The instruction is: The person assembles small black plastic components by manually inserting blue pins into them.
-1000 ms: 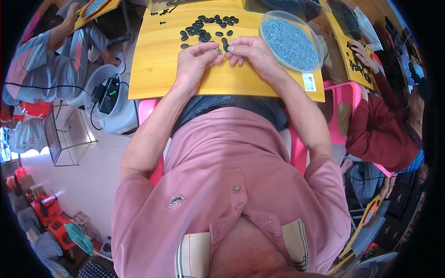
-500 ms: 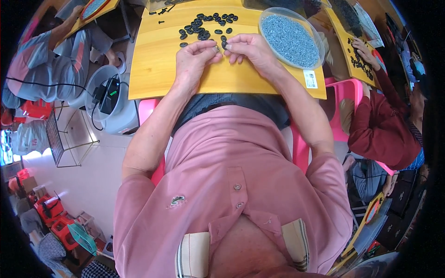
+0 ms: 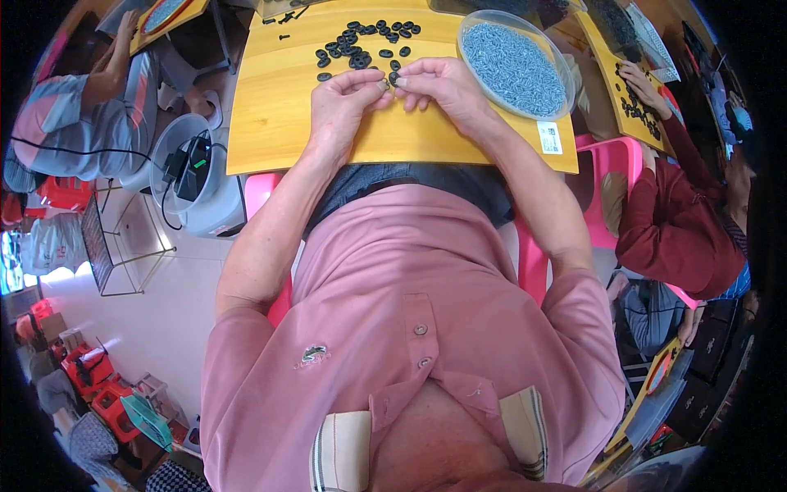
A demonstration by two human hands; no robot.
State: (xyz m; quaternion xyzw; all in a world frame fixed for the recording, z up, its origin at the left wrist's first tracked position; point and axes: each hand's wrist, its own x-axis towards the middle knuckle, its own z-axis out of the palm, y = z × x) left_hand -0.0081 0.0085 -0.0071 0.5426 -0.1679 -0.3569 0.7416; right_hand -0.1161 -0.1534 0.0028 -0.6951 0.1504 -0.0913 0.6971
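Observation:
Over the near half of the yellow tabletop [image 3: 275,115], my two hands almost meet. My right hand [image 3: 447,88] pinches a small black oval part with holes [image 3: 394,79] between thumb and fingertips. Close beside it, my left hand [image 3: 346,100] has thumb and forefinger pressed together; what sits between them is too small to make out. Just beyond my fingers, several similar black oval parts [image 3: 360,61] lie in a loose cluster. To the right stands a round clear tub [image 3: 566,82] filled with small silvery-blue metal pieces [image 3: 512,70], perhaps screws.
Small dark pieces [image 3: 284,36] lie at the table's far left. A white label [image 3: 549,138] is stuck near the right front corner. At right, another person's hand [image 3: 643,86] touches black parts on a neighbouring table. A clear bucket [image 3: 176,135] with a black device stands at left.
My hands stay nearly in place, with the right fingertips shifting slightly. The black oval part has turned a little in my right fingers. The other person's hand at right has moved slightly.

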